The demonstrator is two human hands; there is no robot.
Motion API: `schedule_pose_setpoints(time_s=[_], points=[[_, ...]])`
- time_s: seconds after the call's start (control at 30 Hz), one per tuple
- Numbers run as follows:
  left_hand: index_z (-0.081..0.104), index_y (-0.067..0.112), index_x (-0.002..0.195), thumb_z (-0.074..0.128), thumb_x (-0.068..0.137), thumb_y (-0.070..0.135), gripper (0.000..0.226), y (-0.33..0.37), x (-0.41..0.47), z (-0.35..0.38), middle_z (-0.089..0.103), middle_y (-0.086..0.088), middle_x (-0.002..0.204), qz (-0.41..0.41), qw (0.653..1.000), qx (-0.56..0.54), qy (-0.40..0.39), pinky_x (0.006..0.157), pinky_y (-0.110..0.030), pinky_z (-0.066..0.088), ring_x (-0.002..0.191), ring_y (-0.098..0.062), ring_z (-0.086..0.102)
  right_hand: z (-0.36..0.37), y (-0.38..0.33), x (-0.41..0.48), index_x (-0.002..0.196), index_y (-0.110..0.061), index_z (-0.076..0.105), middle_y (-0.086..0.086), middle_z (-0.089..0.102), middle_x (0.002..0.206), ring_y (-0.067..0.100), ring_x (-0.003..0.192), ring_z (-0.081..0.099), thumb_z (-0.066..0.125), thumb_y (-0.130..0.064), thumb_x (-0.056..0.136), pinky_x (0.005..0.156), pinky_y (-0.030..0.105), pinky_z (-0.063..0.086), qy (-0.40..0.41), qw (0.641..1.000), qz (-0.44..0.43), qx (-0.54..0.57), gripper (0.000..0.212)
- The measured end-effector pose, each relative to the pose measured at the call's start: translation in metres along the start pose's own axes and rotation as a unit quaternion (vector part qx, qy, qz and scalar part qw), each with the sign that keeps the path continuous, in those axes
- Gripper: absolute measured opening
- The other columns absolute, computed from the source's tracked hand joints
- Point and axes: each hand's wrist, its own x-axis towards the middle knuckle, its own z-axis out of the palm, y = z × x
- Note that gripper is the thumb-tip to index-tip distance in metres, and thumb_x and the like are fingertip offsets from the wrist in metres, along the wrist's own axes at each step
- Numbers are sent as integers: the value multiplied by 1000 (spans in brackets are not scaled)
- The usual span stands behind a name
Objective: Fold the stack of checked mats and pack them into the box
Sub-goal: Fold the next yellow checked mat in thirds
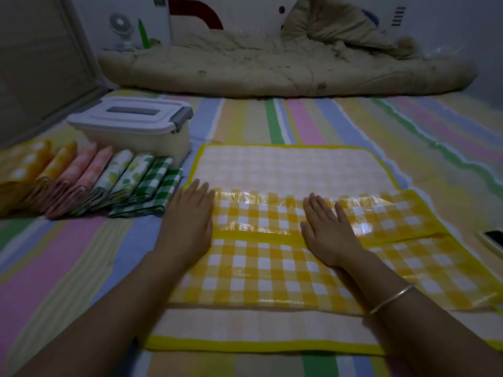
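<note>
Pastel-striped cloth (pixel 299 118) in pink, blue, green and yellow covers the whole surface. A rumpled beige quilt (pixel 272 66) is heaped along its far edge against the wall, and a small white fan (pixel 121 27) stands at the back left.

A large glossy yellow-and-white checked plastic mat with a yellow border (pixel 258 268) lies spread in front of the person. It is partly folded: a checked flap is turned over the middle, and the pale underside shows in a band beyond the flap and in another band nearer the person.

The left hand (pixel 187 221) lies flat, palm down, on the flap's left edge. Its fingers are straight and grasp nothing. The right hand (pixel 326 229) presses flat on the middle of the flap with its fingers spread and straight, also grasping nothing. A thin metal bangle (pixel 392 299) circles that wrist.

A row of folded mats (pixel 81 183) in yellow, pink, leaf-print and green check overlap one another, leaning, on the cloth to the left. The green checked end of the row is near the left hand.

A white plastic storage box with grey latches (pixel 130 126) sits just behind the row with its lid on.

A dark phone (pixel 494 238) lies at the right edge.
</note>
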Motion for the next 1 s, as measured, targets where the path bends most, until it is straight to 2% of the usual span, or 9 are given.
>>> schedule_pose_setpoints(time_s=[0.13, 0.23, 0.37, 0.47, 0.5, 0.57, 0.67, 0.8, 1.0], points=[[55, 17, 137, 34, 97, 36, 49, 69, -24, -30, 46, -4, 149, 95, 986, -133, -32, 117, -46, 25, 139, -25, 40, -3, 1, -1, 154, -17, -10, -1, -16, 161, 11, 147, -18, 9, -43, 103, 119, 45, -11, -11, 1000, -1, 1, 61], [16, 26, 155, 1, 90, 55, 73, 97, -41, -31, 6, 4, 163, 120, 979, -82, -141, 122, -44, -3, 151, -13, -1, -4, 3, -4, 155, -18, -6, -1, -13, 162, 11, 148, -15, 14, -44, 103, 120, 44, -10, -12, 1000, -5, 18, 62], [-11, 32, 154, 3, 97, 61, 65, 98, -61, -16, -21, 8, 160, 63, 974, -62, -211, 119, -47, -11, 144, -9, -27, -10, 4, -7, 155, -20, 12, 0, 3, 163, 13, 150, -2, 35, -41, 101, 121, 44, -4, 14, 993, -5, 118, 63], [-15, 33, 153, -9, 87, 64, 73, 94, -68, -11, -25, 8, 159, 67, 975, -46, -209, 119, -47, -10, 144, -9, -28, -31, -5, -23, 140, -29, 46, 0, 37, 153, 15, 144, 29, 61, -25, 93, 119, 45, 23, 99, 901, -2, 422, 50], [-15, 32, 152, -14, 84, 64, 76, 94, -68, -10, -25, 8, 159, 70, 976, -39, -203, 119, -47, -11, 144, -10, -29, -39, -7, -31, 135, -31, 50, -1, 43, 149, 15, 140, 36, 62, -30, 90, 116, 44, 29, 124, 889, -20, 441, 47], [-16, 31, 152, -21, 80, 65, 80, 94, -70, -6, -26, 6, 159, 72, 977, -32, -196, 119, -48, -11, 144, -12, -29, -50, -11, -46, 139, -35, 45, -3, 39, 152, 16, 142, 32, 45, -54, 86, 118, 46, 23, 102, 945, -88, 298, 57], [-15, 30, 153, -26, 78, 66, 83, 95, -70, -2, -23, 5, 160, 71, 979, -32, -186, 119, -49, -9, 145, -13, -27, -44, -17, -67, 152, -38, 15, -13, 3, 161, 10, 149, -6, 13, -66, 87, 120, 48, -6, -37, 990, -114, 76, 71], [-2, 30, 155, -10, 88, 65, 77, 94, -71, -4, -13, 5, 162, 69, 982, -51, -168, 121, -47, -6, 148, -12, -18, -28, -23, -87, 152, -38, -9, -14, -18, 159, 9, 145, -24, -11, -73, 77, 118, 47, -15, -77, 992, -94, 24, 82], [53, 29, 137, 30, 94, 54, 55, 99, -82, -25, 45, 9, 149, 117, 972, -185, -85, 121, -39, 18, 141, -6, 32, -15, -23, -90, 152, -38, -12, -13, -19, 159, 11, 145, -25, -31, -77, 66, 118, 48, -12, -32, 995, -96, 5, 96]])
